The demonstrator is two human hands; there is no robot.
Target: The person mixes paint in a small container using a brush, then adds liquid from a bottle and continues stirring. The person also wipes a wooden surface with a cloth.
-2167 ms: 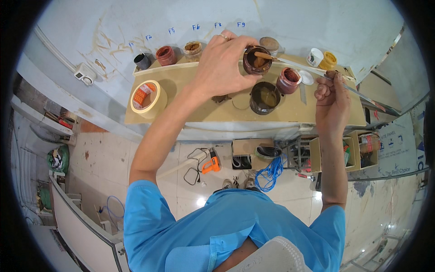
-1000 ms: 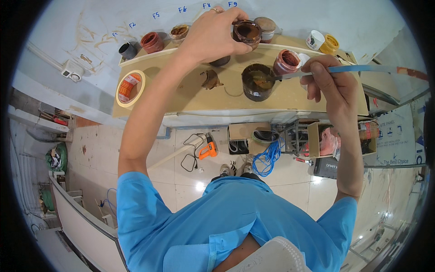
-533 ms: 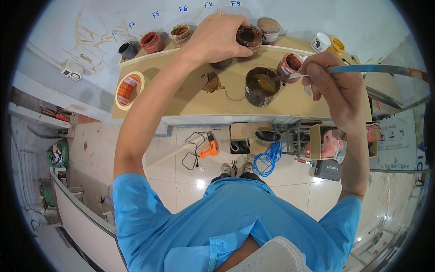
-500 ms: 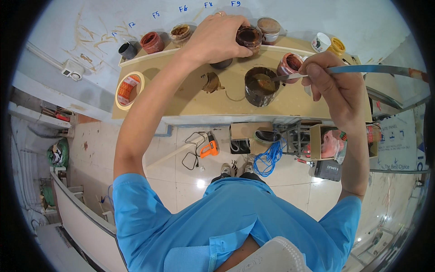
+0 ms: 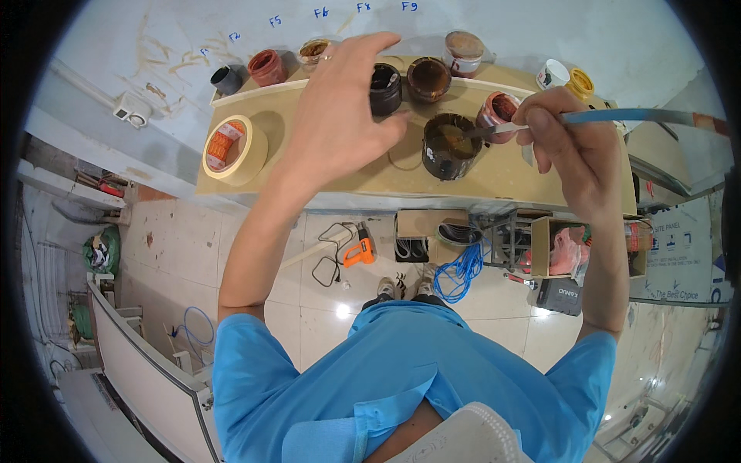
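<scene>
My left hand (image 5: 340,116) is spread, fingers and thumb apart, beside a small black jar (image 5: 387,91); a gap shows between the forefinger and the jar. Just right of it stands a dark brown open jar (image 5: 429,79), untouched. My right hand (image 5: 571,143) pinches a long, thin flat strip (image 5: 633,116), bluish toward its outer end. The strip's inner tip reaches into a dark paint-stained tub (image 5: 450,148) with brownish contents. Close to that hand is an open jar of reddish-brown paint (image 5: 498,110).
A roll of masking tape (image 5: 235,150) lies on the shelf (image 5: 309,181) at left. Along the back are a red jar (image 5: 267,68), a lidded jar (image 5: 464,54), a white cup (image 5: 553,74) and a yellow pot (image 5: 580,82). An orange heat gun (image 5: 360,250) and blue cable (image 5: 461,270) lie below.
My left hand has let go of the dark brown jar and moved left and nearer to me, beside the black jar. My right hand keeps its hold on the strip, nearly unmoved.
</scene>
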